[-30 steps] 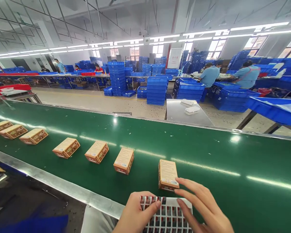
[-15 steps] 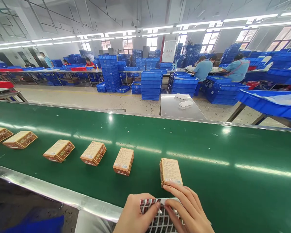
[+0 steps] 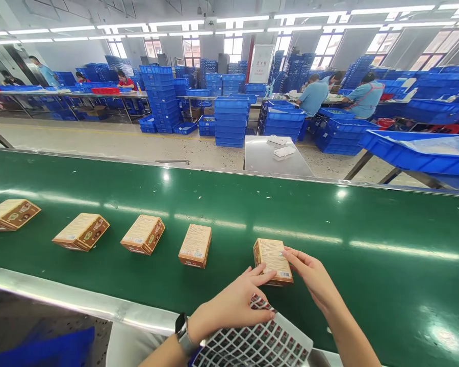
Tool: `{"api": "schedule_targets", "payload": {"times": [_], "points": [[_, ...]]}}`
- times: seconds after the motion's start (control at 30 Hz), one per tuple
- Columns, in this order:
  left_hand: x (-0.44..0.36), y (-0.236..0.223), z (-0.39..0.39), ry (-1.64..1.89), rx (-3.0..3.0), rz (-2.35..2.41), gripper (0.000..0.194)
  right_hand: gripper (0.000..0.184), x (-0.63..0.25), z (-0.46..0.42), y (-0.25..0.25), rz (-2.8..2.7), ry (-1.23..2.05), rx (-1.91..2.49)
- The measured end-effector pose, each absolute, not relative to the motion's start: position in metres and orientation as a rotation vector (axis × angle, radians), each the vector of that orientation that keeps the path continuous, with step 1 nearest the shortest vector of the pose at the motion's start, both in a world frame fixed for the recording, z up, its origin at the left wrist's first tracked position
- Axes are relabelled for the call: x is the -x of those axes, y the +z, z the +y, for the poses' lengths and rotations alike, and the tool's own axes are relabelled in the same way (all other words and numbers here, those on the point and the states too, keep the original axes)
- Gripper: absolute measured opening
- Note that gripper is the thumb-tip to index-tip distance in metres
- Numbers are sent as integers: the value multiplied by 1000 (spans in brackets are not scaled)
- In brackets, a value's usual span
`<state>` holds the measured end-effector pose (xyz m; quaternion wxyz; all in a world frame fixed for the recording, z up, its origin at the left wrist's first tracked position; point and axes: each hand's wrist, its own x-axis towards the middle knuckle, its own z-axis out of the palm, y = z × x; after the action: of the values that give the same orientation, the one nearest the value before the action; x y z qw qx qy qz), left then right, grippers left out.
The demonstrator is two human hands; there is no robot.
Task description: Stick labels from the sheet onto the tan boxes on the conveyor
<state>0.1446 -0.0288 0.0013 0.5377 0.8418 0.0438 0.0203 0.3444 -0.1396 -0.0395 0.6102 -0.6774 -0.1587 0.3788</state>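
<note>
A cream and brown cardboard box [image 3: 272,257] lies on the green conveyor belt, its printed face with a barcode upward. My left hand [image 3: 237,300] has its fingers apart, fingertips touching the box's near left part. Below that hand is a sheet of small dark and red stickers in a white grid [image 3: 248,344]; its upper corner shows between thumb and forefinger, apparently not gripped. My right hand [image 3: 309,275] is at the box's right edge, thumb and fingertips drawn together on it. A tiny shiny spot shows at those fingertips, too small to make out.
Similar boxes, such as one nearby [image 3: 195,245], stand in a row leftward along the belt [image 3: 137,176]. A metal rail [image 3: 80,298] edges the near side. Beyond are a metal table [image 3: 271,158], stacked blue crates [image 3: 229,122] and seated people [image 3: 313,97].
Both hands held the sticker sheet before; now they are at the box. My right hand has moved up and right. The sheet has dropped lower and tilted, and the view has shifted.
</note>
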Motion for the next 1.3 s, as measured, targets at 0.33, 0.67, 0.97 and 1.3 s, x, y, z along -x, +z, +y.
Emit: {"api": "schedule_targets", "payload": {"times": [0.33, 0.67, 0.97, 1.3], "points": [[-168, 3, -38, 49, -2070, 53, 16, 44, -362, -152, -35, -398, 752, 1768], [-186, -9, -55, 71, -2021, -12, 11, 43, -348, -162, -33, -518, 234, 2107], [-144, 8, -55, 12, -1769, 416, 21, 47, -369, -180, -24, -644, 76, 2174], [-110, 22, -48, 153, -1655, 624, 18, 15, -270, -175, -1, -1700, -169, 1699]]}}
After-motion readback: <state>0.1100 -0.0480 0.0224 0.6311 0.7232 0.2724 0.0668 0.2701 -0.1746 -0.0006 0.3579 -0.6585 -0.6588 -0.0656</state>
